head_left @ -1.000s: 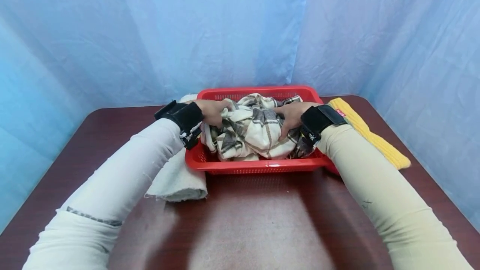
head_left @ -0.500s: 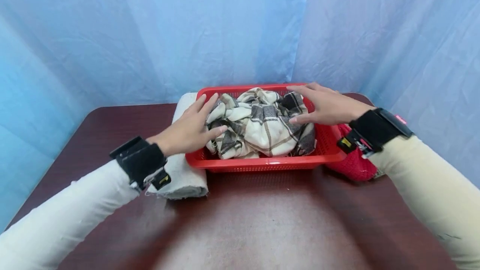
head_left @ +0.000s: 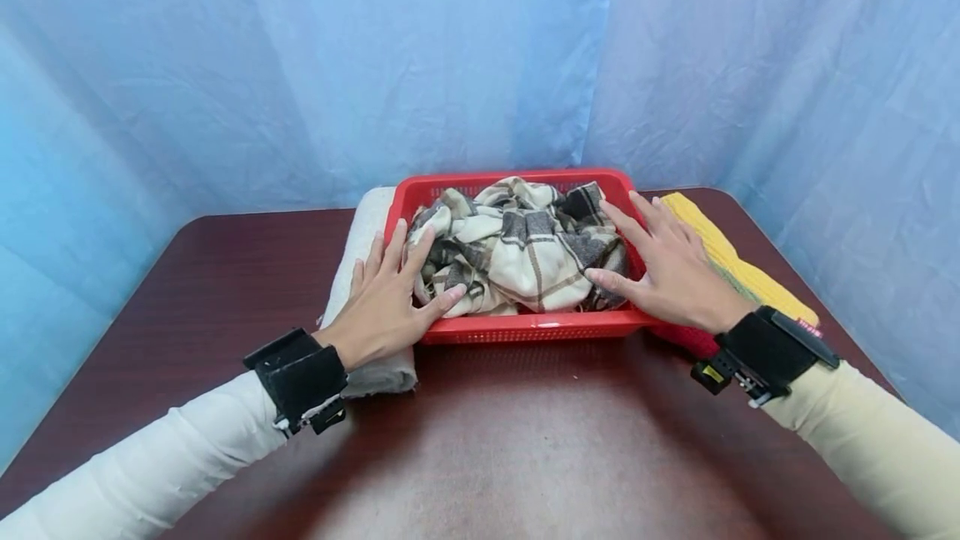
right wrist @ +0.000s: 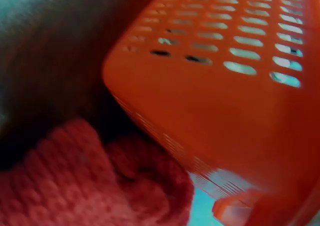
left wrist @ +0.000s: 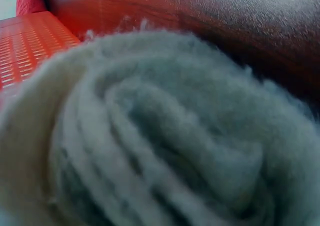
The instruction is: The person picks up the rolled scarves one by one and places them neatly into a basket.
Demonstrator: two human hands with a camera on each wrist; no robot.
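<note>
Resting at the two short ends of the red basket [head_left: 525,325], both hands lie flat with fingers straight and spread, gripping nothing. The left hand [head_left: 386,302] sits at the basket's left end, its fingertips on the edge of the plaid cloth [head_left: 517,248] and its heel over the rolled white towel [head_left: 360,273], which lies along the basket's left side; the left wrist view shows that towel [left wrist: 160,131] close up as a fuzzy roll just beside the basket's perforated wall [left wrist: 30,46]. The right hand [head_left: 671,269] lies at the basket's right end, thumb touching the cloth's lower right corner. The plaid cloth is bunched in a heap inside the basket, filling most of it. The basket stands toward the far edge of the dark brown bench [head_left: 525,457], about midway across. Beside the basket's right end lie a yellow knitted cloth [head_left: 720,257] and a red knitted cloth [right wrist: 75,186], the red one touching the basket's lower corner in the right wrist view.
</note>
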